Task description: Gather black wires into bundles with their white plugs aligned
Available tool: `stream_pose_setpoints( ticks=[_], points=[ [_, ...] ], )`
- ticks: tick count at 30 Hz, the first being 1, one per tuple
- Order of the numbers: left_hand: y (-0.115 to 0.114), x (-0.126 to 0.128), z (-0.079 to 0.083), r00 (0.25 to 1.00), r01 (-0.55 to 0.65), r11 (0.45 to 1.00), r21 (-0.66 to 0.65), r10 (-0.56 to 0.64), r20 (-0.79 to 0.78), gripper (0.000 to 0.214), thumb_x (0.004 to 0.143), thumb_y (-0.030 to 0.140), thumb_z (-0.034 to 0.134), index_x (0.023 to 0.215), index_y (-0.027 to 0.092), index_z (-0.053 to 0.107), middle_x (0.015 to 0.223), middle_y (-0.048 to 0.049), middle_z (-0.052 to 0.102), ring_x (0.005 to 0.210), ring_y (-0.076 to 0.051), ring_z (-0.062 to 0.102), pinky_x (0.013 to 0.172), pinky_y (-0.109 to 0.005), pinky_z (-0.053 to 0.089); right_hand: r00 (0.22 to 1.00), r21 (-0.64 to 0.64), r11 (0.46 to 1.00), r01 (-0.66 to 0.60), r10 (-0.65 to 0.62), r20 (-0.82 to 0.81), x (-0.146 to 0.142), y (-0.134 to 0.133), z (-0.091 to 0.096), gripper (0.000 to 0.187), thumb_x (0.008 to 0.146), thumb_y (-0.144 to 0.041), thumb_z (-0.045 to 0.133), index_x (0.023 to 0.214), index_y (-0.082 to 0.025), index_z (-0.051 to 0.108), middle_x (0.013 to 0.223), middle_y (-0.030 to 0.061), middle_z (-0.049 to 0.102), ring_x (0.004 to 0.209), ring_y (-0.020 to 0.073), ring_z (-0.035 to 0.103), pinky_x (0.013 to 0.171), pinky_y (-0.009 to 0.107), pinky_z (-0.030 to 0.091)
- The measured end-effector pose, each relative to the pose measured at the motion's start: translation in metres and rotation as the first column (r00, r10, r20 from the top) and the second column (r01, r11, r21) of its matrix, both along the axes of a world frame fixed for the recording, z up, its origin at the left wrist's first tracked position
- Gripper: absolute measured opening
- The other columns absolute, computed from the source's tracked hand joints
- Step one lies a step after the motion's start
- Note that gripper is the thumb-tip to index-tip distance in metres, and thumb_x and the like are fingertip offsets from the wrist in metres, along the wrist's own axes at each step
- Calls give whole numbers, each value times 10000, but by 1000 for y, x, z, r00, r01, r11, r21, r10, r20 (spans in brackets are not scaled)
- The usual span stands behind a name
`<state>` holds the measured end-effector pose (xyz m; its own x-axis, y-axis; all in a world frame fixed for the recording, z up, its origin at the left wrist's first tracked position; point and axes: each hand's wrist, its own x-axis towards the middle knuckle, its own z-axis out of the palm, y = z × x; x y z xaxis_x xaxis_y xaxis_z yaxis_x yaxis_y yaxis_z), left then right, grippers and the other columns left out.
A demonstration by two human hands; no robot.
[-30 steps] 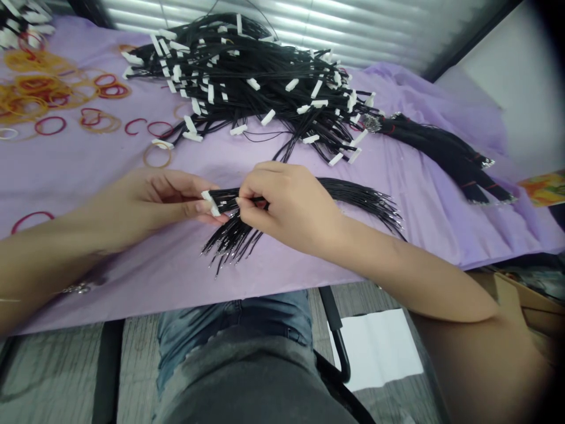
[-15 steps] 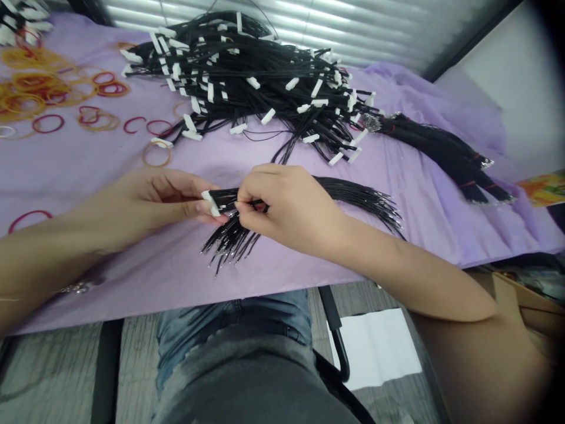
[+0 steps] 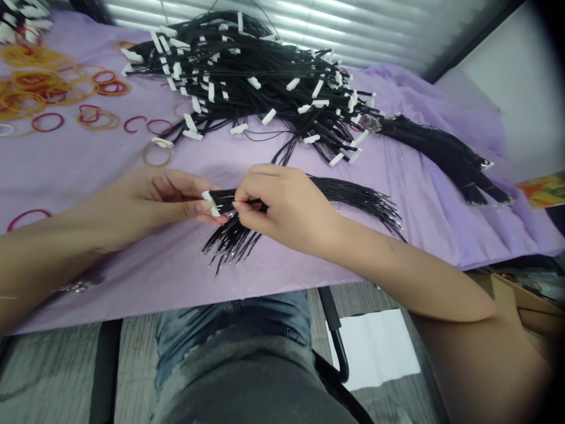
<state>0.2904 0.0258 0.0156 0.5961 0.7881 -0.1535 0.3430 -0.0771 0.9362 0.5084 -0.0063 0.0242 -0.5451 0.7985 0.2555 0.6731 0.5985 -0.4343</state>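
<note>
My left hand (image 3: 176, 197) pinches a small white connector (image 3: 210, 203) between thumb and fingers. Several black wires run from the connector's right side toward my right hand (image 3: 278, 206). The right thumb and forefinger are closed on a black wire (image 3: 227, 201) close to the connector; the exact tip is hidden by the fingers. Under and behind that hand lies a loose bundle of black wires (image 3: 362, 197) with shiny metal ends. Its other ends fan out (image 3: 229, 244) below the connector, on the purple cloth (image 3: 154, 288).
A large heap of black cables (image 3: 265, 65) with white connectors lies at the back. Tied black wire bundles (image 3: 441, 153) rest at the right. Yellow and red rubber bands (image 3: 30, 94) are scattered at the left. A white sheet (image 3: 375, 347) is on the floor.
My right hand has shifted very slightly left toward the connector. The left hand keeps its hold, and the other things lie as before.
</note>
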Motion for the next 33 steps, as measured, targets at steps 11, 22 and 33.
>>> stream_pose_setpoints(
  ticks=[11, 22, 33],
  points=[
    [-2, 2, 2, 1000, 8, 1000, -21, -8, 22, 140, 826, 285, 686, 852, 171, 762, 852, -24, 771, 806, -155, 699, 759, -208, 520, 968, 16, 997, -80, 81, -238, 4, 6, -8, 133, 833, -117, 559, 715, -106, 618, 686, -11, 564, 656, 69, 478, 668, 220, 339],
    [-5, 2, 0, 1000, -21, 998, -67, 21, 11, 155, 813, 285, 703, 898, 168, 758, 886, -34, 771, 816, -164, 686, 784, -242, 524, 964, -5, 991, -135, 130, -232, 5, 11, -12, 157, 840, -131, 565, 718, -110, 661, 655, -20, 554, 624, 62, 464, 650, 216, 327],
    [4, 0, -4, 1000, 8, 1000, -15, -8, 21, 149, 820, 285, 701, 878, 164, 766, 876, -29, 775, 784, -142, 691, 733, -187, 515, 980, 59, 998, -16, 27, -197, 0, 9, -17, 153, 827, -120, 533, 704, -116, 624, 689, -10, 560, 665, 79, 485, 665, 221, 322]
  ],
)
